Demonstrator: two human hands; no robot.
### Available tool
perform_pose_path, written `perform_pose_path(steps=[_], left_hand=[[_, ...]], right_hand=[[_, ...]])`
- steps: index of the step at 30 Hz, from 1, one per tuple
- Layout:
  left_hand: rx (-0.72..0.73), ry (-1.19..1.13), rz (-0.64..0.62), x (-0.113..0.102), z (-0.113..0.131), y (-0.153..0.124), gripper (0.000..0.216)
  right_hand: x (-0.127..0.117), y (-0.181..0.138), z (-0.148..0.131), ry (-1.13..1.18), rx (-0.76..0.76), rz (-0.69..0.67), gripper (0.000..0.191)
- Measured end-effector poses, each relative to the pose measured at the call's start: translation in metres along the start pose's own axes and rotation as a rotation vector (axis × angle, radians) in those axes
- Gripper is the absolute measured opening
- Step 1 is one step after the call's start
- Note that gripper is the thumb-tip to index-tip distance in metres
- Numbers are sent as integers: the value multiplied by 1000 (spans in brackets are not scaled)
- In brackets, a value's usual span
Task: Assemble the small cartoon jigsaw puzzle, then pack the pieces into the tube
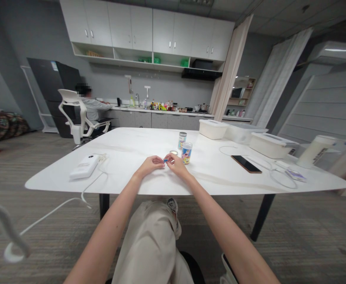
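Observation:
Near the middle of the white table (131, 146), my left hand (151, 165) and my right hand (176, 164) meet at their fingertips. Between them is a small blue piece (165, 160), too small to identify, and the fingers of both hands pinch it. Just right of my right hand stands a colourful printed can (186, 153) with cartoon figures on it. A second printed can (182, 140) stands behind it. Beyond my right fingers lies a round lid (173, 152), flat on the table and partly hidden by the hand.
On the left is a white power bank (85, 166) with a cable trailing off the edge. To the right are a phone (246, 163), white storage boxes (212, 129), cables and a white jug (316, 152). A person (91, 106) sits on a chair beyond the table.

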State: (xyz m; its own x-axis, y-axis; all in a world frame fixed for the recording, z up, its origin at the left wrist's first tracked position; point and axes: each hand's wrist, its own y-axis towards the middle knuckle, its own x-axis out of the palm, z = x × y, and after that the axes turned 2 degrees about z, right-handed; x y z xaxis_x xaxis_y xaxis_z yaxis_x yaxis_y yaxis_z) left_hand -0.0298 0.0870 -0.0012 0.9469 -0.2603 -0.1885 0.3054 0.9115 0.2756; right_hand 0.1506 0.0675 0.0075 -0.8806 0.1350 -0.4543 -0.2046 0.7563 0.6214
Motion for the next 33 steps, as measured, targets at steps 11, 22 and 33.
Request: perform_pose_path(steps=[11, 22, 33], left_hand=[[-21, 16, -36, -2, -3, 0, 47], [-22, 33, -47, 0, -1, 1, 46], [-35, 41, -47, 1, -2, 1, 46]], right_hand=[[-119, 74, -22, -623, 285, 50, 31], [-129, 86, -22, -768, 438, -272, 31], [-102, 66, -40, -664, 114, -147, 27]])
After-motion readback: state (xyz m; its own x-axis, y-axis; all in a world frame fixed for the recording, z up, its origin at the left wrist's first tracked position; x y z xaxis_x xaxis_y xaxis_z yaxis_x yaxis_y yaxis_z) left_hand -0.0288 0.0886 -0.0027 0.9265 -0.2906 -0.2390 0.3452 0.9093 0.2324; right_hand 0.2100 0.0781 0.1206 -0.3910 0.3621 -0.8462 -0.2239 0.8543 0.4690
